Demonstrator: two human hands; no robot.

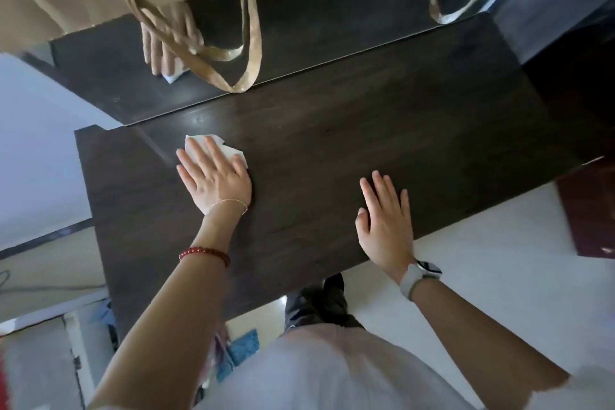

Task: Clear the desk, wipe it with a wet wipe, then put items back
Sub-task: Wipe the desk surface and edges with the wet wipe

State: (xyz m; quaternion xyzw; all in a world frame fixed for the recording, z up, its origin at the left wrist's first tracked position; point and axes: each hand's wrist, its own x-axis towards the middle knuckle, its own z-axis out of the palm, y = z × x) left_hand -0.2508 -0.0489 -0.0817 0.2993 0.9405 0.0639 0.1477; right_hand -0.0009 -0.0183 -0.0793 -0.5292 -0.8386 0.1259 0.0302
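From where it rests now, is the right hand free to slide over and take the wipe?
Probably yes. The right hand lies flat and empty on the desk, with bare desktop between it and the wipe. But the left hand presses the wipe down and must lift first.

Head view looks steeply down (close) on the desk point(366, 143).
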